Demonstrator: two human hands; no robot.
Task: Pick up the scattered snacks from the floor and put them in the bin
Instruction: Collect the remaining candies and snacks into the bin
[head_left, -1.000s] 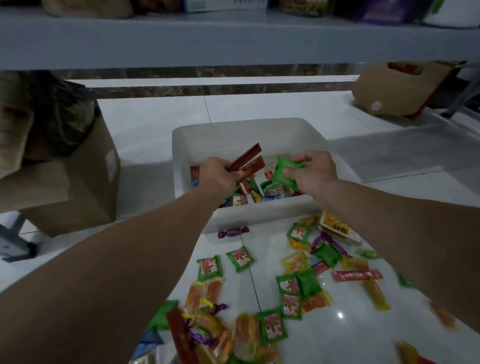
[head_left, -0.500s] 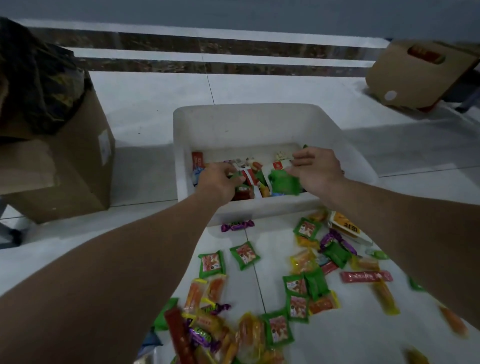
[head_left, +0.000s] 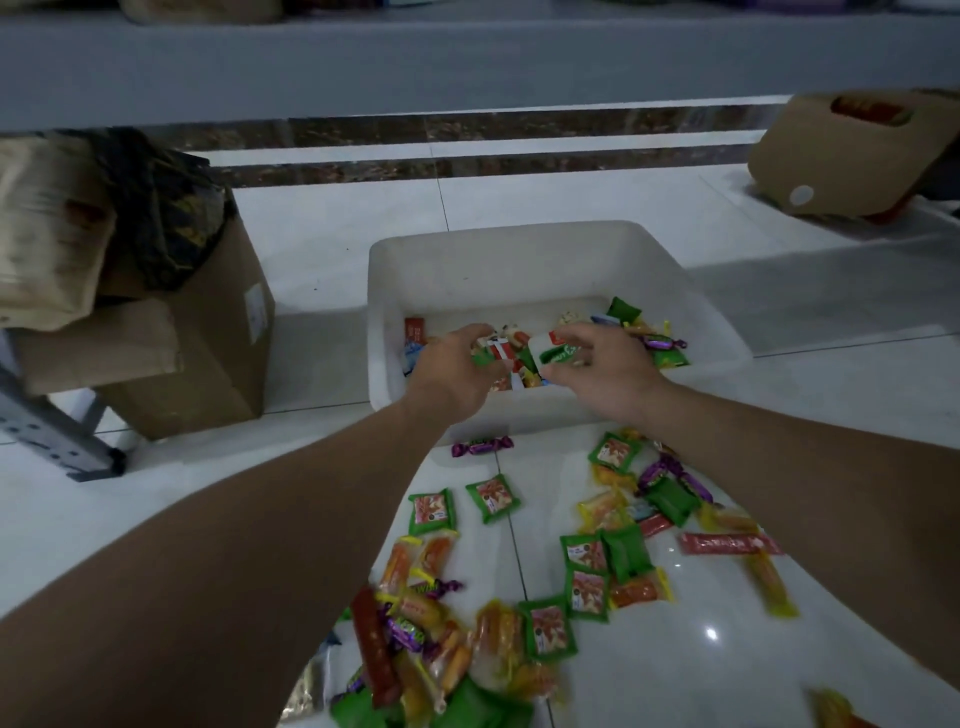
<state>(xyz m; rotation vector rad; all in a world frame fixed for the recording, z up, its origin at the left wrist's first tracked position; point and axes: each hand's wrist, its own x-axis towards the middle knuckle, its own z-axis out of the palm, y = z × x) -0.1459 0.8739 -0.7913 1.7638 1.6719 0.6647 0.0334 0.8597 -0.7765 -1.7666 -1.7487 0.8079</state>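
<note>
1. Snacks (head_left: 587, 561) lie all over the white tile floor (head_left: 779, 649), close to the person. There are green packets, orange and yellow sweets, purple candies and long red sticks.
2. A white bin (head_left: 519, 260) stands on the floor just behind the snacks. More snacks are already inside it, spread across the bottom.
3. Both arms reach forward, and both hands are over the near side of the bin.
4. The left hand (head_left: 457, 366) has its fingers bent down over the snacks in the bin. I cannot tell if it is holding anything.
5. The right hand (head_left: 608, 374) is a little open, and a green and white packet (head_left: 557, 353) sits between its thumb and fingers. It looks like the hand is holding this packet above the bin.
6. One purple candy (head_left: 480, 446) lies on the floor just beside the near wall of the bin.
7. A long red stick snack (head_left: 727, 543) lies flat on the floor under the right arm.
8. A brown cardboard box (head_left: 208, 364) stands to the left of the bin, with dark stuff poking out of its top.
9. Another brown box (head_left: 841, 156) lies tipped over, far off at the back right.
10. A grey shelf (head_left: 467, 62) runs across the top of the view.
</note>
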